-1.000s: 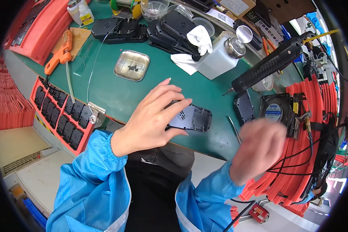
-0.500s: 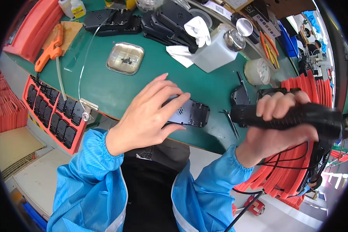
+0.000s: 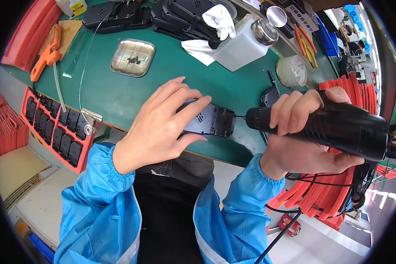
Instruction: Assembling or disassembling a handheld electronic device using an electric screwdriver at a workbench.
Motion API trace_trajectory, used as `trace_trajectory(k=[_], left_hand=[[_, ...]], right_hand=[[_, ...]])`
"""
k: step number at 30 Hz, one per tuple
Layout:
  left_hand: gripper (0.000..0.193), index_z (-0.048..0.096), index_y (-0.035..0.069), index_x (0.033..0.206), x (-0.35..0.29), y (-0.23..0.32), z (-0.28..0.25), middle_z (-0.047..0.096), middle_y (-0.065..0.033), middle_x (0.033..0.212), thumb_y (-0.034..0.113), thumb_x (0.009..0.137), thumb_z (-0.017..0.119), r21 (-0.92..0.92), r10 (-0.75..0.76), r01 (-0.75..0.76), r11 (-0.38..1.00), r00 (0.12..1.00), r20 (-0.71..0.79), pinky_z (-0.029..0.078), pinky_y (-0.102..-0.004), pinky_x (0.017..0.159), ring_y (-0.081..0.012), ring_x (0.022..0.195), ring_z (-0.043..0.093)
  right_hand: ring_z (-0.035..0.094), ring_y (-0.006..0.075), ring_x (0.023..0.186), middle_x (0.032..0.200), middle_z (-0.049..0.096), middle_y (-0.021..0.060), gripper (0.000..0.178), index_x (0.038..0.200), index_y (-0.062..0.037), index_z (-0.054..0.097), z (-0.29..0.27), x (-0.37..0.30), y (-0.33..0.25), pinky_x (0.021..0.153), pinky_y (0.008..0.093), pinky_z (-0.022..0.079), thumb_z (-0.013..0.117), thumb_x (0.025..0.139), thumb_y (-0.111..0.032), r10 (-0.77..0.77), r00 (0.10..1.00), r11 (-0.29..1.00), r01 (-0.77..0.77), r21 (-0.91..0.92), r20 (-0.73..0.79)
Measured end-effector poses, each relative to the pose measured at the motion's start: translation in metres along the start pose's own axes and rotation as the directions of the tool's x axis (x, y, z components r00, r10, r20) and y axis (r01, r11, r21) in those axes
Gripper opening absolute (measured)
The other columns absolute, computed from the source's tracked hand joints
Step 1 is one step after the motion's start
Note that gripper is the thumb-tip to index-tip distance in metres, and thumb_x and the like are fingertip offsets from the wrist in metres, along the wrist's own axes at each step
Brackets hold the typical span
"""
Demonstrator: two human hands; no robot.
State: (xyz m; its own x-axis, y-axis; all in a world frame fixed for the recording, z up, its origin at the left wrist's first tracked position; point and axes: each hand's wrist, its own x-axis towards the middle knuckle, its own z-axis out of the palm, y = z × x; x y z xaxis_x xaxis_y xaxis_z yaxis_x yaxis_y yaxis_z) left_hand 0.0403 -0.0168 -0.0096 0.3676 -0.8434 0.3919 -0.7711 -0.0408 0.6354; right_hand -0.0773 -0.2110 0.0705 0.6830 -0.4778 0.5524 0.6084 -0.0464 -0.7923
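My left hand (image 3: 152, 119) lies over a black plastic device housing (image 3: 205, 119), gripping it between thumb and fingers on the green bench top. A speaker grille and an open compartment show on its upward face; the rest is under my fingers. In my right hand (image 3: 290, 112) is a black electric screwdriver (image 3: 356, 130), held nearly level. Its thin bit points left and reaches the housing's right end; whether it touches a screw cannot be made out. Beyond my left hand stands a metal dish (image 3: 146, 49) with small dark screws (image 3: 134, 60) in it.
Black housings (image 3: 180, 20) are stacked at the back, beside a white cloth (image 3: 219, 24) and a white bottle (image 3: 240, 48). An orange glue gun (image 3: 48, 57) lies at left, above a red tray (image 3: 53, 145) of black parts. A round tub (image 3: 290, 71) and pliers (image 3: 310, 50) are at right.
The screwdriver has swung down and left, bringing its bit to the housing's right end. My left hand stays on the housing. The whole view has shifted slightly.
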Motion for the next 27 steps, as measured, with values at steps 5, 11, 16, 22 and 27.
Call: trace_trajectory(k=[5, 11, 16, 22, 27], left_hand=[[0.069, 0.067, 0.005, 0.129, -0.002, 0.0, 0.0, 0.062, -0.0135, 0.123, 0.017, 0.066, 0.092, -0.004, -0.013, 0.014, 1.0, 0.999, 0.034, 0.046, -0.0513, 0.11, -0.0427, 0.124, 0.056], [0.07, 0.067, 0.004, 0.128, -0.001, -0.001, -0.001, 0.062, -0.0129, 0.122, 0.016, 0.063, 0.093, -0.009, -0.024, 0.024, 1.0, 0.999, 0.032, 0.047, -0.051, 0.109, -0.0425, 0.123, 0.057], [0.072, 0.069, 0.002, 0.125, 0.002, -0.002, 0.002, 0.064, -0.0145, 0.118, 0.019, 0.059, 0.091, -0.027, -0.015, 0.015, 1.0, 1.0, -0.007, 0.046, -0.0568, 0.112, -0.038, 0.11, 0.061], [0.073, 0.069, 0.002, 0.126, 0.0, -0.001, 0.002, 0.064, -0.014, 0.118, 0.018, 0.058, 0.091, -0.027, -0.014, 0.014, 1.0, 1.0, -0.007, 0.046, -0.0566, 0.112, -0.0387, 0.111, 0.061], [0.074, 0.069, 0.002, 0.126, 0.0, -0.001, 0.002, 0.065, -0.0135, 0.119, 0.019, 0.058, 0.092, -0.025, -0.007, 0.007, 1.0, 1.0, -0.013, 0.045, -0.0567, 0.112, -0.0387, 0.112, 0.061]], right_hand=[[0.045, 0.0169, 0.048, 0.066, 0.05, 0.007, 0.106, 0.138, 0.0012, 0.045, 0.003, -0.002, 0.002, 0.045, 0.0333, 0.041, 0.03, 0.089, -0.091, 0.036, 0.999, 0.999, -0.035, 0.02, -0.034], [0.043, 0.0151, 0.046, 0.064, 0.048, 0.0047, 0.084, 0.134, 0.0007, 0.043, 0.001, 0.002, 0.013, 0.045, 0.0314, 0.04, 0.047, 0.097, -0.075, -0.081, 0.99, 0.997, 0.082, -0.008, 0.118], [0.041, 0.0132, 0.045, 0.062, 0.045, 0.0036, 0.04, 0.121, -0.0021, 0.043, 0.013, -0.003, 0.012, 0.045, 0.0302, 0.039, 0.055, 0.099, -0.033, -0.061, 0.998, 0.986, 0.059, -0.156, -0.006], [0.039, 0.0121, 0.044, 0.061, 0.043, 0.0032, 0.022, 0.113, -0.0031, 0.043, 0.027, -0.008, 0.009, 0.045, 0.0295, 0.038, 0.058, 0.098, -0.009, -0.064, 0.987, 0.935, 0.007, -0.354, -0.147], [0.039, 0.0118, 0.044, 0.061, 0.043, 0.0033, 0.02, 0.111, -0.0029, 0.043, 0.031, -0.008, 0.008, 0.045, 0.0298, 0.038, 0.057, 0.097, -0.006, -0.105, 0.983, 0.931, 0.044, -0.363, -0.151]])
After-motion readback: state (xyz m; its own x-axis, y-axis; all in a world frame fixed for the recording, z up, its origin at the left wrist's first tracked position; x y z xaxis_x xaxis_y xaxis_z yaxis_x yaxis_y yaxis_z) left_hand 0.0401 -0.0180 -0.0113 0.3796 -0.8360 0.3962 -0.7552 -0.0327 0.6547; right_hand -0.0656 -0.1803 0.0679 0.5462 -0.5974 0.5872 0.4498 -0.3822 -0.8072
